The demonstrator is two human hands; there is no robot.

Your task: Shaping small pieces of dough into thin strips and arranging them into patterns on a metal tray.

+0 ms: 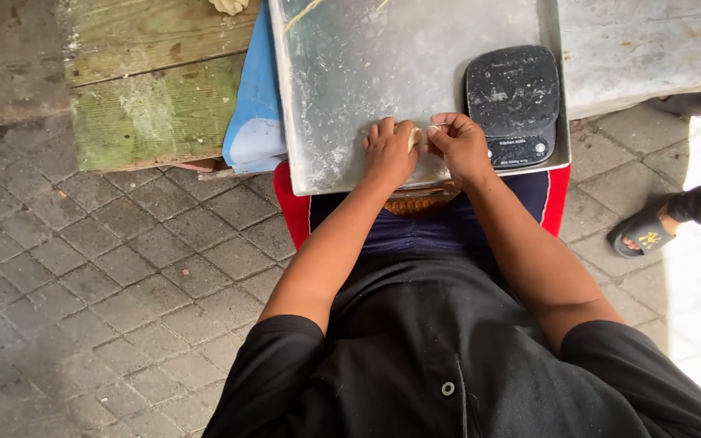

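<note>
Floured metal, the tray (pixel 342 97) lies bare above the hands, which work at its near edge. The left hand (pixel 389 152) and right hand (pixel 459 146) pinch a small dough piece (pixel 415 138) between curled fingers. A black scale (pixel 514 103) sits just right of them, at the tray's right rim.

A metal tray (pixel 342 73) lies across the person's lap, with a kitchen scale (pixel 513 101) on its right near corner. The left hand (pixel 389 152) and right hand (pixel 458 146) rest side by side on the tray's near edge, just left of the scale, a small dough piece (pixel 415 138) between them. Left of the tray stands a plank surface (pixel 152 81), with a folded sheet (pixel 255 105) tucked between the two.
</note>
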